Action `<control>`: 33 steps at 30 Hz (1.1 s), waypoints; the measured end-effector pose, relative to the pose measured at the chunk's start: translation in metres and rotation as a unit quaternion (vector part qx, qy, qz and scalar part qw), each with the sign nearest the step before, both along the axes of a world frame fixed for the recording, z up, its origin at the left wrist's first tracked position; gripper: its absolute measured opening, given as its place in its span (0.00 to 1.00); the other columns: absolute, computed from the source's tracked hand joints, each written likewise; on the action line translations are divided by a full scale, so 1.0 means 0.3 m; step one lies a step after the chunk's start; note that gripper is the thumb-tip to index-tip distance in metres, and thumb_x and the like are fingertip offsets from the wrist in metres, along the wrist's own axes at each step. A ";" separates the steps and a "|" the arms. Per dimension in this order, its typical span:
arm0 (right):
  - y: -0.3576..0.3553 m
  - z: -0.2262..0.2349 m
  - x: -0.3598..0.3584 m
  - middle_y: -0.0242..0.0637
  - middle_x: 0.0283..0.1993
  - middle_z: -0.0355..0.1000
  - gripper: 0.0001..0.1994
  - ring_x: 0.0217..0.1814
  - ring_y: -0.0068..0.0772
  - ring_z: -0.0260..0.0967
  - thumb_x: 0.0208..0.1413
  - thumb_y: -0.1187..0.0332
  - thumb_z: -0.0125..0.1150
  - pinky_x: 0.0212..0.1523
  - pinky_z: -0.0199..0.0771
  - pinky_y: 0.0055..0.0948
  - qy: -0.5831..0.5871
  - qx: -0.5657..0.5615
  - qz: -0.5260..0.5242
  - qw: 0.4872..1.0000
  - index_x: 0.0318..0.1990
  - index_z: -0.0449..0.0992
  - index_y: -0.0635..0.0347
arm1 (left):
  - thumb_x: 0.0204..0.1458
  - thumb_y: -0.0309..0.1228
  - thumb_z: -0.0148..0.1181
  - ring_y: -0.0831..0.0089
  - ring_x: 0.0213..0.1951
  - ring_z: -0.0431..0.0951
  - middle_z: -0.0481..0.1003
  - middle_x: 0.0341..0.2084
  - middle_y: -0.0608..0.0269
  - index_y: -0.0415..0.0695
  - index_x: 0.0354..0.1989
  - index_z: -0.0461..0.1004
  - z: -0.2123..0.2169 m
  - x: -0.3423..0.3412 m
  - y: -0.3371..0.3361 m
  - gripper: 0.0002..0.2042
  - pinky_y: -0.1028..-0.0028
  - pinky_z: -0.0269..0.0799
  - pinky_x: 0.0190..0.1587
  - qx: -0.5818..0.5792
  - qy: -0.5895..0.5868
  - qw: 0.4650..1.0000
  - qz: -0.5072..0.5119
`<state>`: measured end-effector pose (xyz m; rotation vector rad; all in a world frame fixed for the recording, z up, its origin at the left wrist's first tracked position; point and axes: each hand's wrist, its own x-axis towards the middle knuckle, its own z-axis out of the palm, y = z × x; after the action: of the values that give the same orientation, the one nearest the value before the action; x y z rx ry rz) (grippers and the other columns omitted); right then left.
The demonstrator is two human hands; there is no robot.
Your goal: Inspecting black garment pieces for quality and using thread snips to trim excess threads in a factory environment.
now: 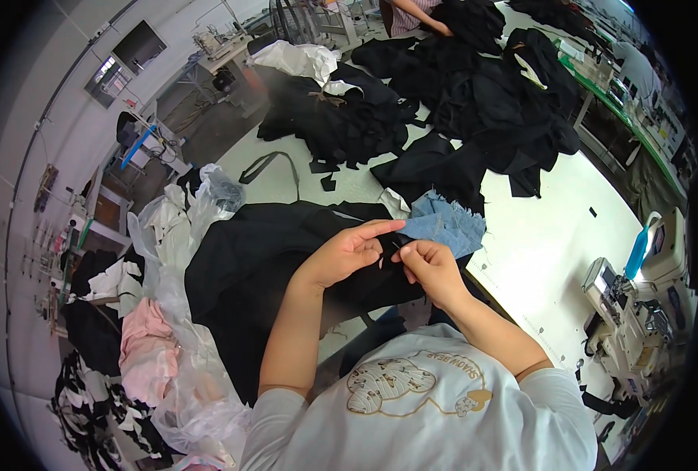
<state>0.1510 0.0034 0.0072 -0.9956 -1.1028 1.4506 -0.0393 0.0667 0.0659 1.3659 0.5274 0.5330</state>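
Note:
A large piece of black cloth is spread over the near edge of the table, beneath both my hands. My left hand is over it with the index finger stretched to the right and the other fingers bent; I see nothing held in it. The fingertip reaches the edge of a frayed blue denim scrap. Just right of it, my right hand is closed in a pinch at the black cloth. A tiny thin thing shows by its fingertips, too small to name.
Heaps of black cut cloth cover the far table. A sewing machine stands at right, with a lit blue lamp. Clear plastic bags and pink cloth lie at left. Another person's arm reaches in at the far side.

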 end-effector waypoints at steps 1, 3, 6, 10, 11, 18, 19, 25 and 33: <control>-0.016 0.012 0.011 0.26 0.19 0.65 0.15 0.20 0.14 0.57 0.64 0.60 0.52 0.22 0.52 0.17 -0.001 0.014 0.006 1.000 0.35 0.77 0.64 | 0.54 0.19 0.52 0.87 0.30 0.65 0.72 0.42 0.74 0.40 0.64 0.64 0.002 0.001 -0.007 0.25 0.81 0.68 0.43 0.000 0.001 1.000 -0.001; -0.045 0.054 0.048 0.26 0.20 0.65 0.18 0.21 0.14 0.58 0.64 0.57 0.51 0.23 0.53 0.17 0.012 0.052 0.004 0.999 0.36 0.77 0.65 | 0.54 0.19 0.55 0.81 0.36 0.71 0.73 0.45 0.69 0.38 0.58 0.69 0.000 0.003 -0.019 0.21 0.78 0.70 0.49 0.081 0.029 0.994 0.066; -0.050 0.049 0.147 0.26 0.21 0.65 0.19 0.24 0.15 0.59 0.64 0.54 0.50 0.25 0.56 0.17 0.054 0.124 -0.069 0.988 0.38 0.77 0.64 | 0.50 0.15 0.58 0.75 0.40 0.73 0.72 0.43 0.65 0.36 0.46 0.73 0.007 0.017 -0.040 0.13 0.76 0.70 0.51 0.109 0.036 0.984 0.140; 0.055 0.048 0.226 0.24 0.26 0.68 0.10 0.27 0.13 0.60 0.60 0.65 0.58 0.27 0.58 0.17 -0.020 0.132 -0.214 0.968 0.39 0.76 0.64 | 0.48 0.12 0.58 0.76 0.39 0.72 0.70 0.38 0.62 0.36 0.34 0.71 0.109 0.072 -0.117 0.08 0.74 0.71 0.50 0.199 0.003 0.959 0.203; 0.100 0.041 0.239 0.24 0.28 0.70 0.06 0.29 0.12 0.61 0.57 0.72 0.58 0.30 0.60 0.16 -0.025 0.147 -0.212 0.966 0.40 0.77 0.63 | 0.46 0.12 0.57 0.76 0.38 0.72 0.69 0.35 0.62 0.36 0.32 0.70 0.150 0.080 -0.143 0.08 0.73 0.71 0.50 0.245 -0.019 0.948 0.200; 0.245 0.000 0.267 0.38 0.47 0.71 0.26 0.48 0.32 0.71 0.44 0.88 0.46 0.48 0.67 0.23 -0.186 0.280 -0.124 0.934 0.51 0.76 0.59 | 0.47 0.26 0.65 0.72 0.29 0.61 0.59 0.25 0.66 0.47 0.25 0.62 0.295 0.065 -0.245 0.13 0.73 0.64 0.36 0.329 -0.198 0.885 0.265; 0.245 0.003 0.246 0.38 0.47 0.71 0.26 0.49 0.32 0.71 0.44 0.88 0.47 0.49 0.67 0.23 -0.188 0.262 -0.119 0.939 0.51 0.76 0.59 | 0.46 0.26 0.64 0.73 0.28 0.58 0.57 0.25 0.67 0.49 0.25 0.59 0.309 0.045 -0.248 0.14 0.73 0.59 0.33 0.340 -0.211 0.875 0.272; 0.246 -0.035 0.196 0.33 0.48 0.74 0.21 0.47 0.21 0.69 0.52 0.80 0.55 0.50 0.67 0.21 -0.063 0.163 0.112 0.978 0.56 0.72 0.63 | 0.54 0.23 0.49 0.66 0.42 0.66 0.59 0.34 0.64 0.47 0.38 0.66 0.399 -0.071 -0.260 0.06 0.52 0.63 0.59 0.353 -0.321 0.799 0.365; 0.189 -0.009 0.114 0.32 0.35 0.71 0.08 0.34 0.21 0.67 0.48 0.79 0.62 0.35 0.66 0.21 -0.179 0.272 0.003 0.945 0.38 0.78 0.62 | 0.59 0.23 0.48 0.67 0.37 0.70 0.58 0.32 0.62 0.41 0.26 0.72 0.496 -0.203 -0.290 0.09 0.57 0.69 0.61 0.125 -0.556 0.820 -0.043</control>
<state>0.1853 0.0600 0.0044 -0.8644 -1.6590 0.8966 -0.1001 -0.0202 0.2148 1.0697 -0.5842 1.2251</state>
